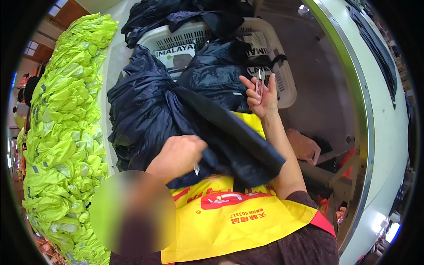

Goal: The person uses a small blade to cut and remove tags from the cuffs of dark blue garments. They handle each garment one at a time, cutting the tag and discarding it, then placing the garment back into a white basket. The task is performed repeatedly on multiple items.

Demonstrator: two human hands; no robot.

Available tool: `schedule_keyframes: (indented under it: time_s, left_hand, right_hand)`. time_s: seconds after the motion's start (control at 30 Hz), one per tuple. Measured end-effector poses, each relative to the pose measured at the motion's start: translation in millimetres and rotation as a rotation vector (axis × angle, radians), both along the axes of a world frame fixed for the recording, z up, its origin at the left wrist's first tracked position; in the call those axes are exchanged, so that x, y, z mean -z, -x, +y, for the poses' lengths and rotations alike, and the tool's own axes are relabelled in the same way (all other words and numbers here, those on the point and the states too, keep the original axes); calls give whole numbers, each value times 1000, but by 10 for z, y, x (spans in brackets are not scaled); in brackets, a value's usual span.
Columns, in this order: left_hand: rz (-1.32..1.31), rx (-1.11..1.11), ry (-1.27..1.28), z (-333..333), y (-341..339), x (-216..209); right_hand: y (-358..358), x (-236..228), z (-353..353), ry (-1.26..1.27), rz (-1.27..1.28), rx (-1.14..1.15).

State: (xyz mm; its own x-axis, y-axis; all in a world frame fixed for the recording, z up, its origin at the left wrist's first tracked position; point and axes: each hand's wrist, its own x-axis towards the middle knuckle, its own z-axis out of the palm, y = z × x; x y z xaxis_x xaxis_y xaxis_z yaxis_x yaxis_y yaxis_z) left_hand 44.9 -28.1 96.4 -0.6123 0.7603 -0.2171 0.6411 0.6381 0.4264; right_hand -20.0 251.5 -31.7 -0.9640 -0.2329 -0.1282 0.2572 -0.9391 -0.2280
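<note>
The left hand [176,153] curls against the dark garment [159,106], which spreads ahead and rightward of it; whether it pinches cloth cannot be told. Farther forward, the right hand [264,98] grasps small snips [259,89], blades best kept clear of loose folds.

Yellow apron [212,234]: red characters, digits | white packet [170,54] in basket [288,86]: black capitals

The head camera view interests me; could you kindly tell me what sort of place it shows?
Probably a garment workshop: yellow-green garments are heaped along the left, dark garments lie in front of the person, and the right hand holds what look like small snips.
</note>
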Motion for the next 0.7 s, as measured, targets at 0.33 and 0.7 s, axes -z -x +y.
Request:
schedule_keyframes:
  time_s: [0.33,0.7]
  left_hand:
    - [-924,793,-781,1495,-1271,-897]
    - [-756,745,-624,1966,-1478,-1150]
  right_hand:
    - [-765,-87,165,-477,-43,-117]
    - [-1298,-146,341,-970,-41,-323]
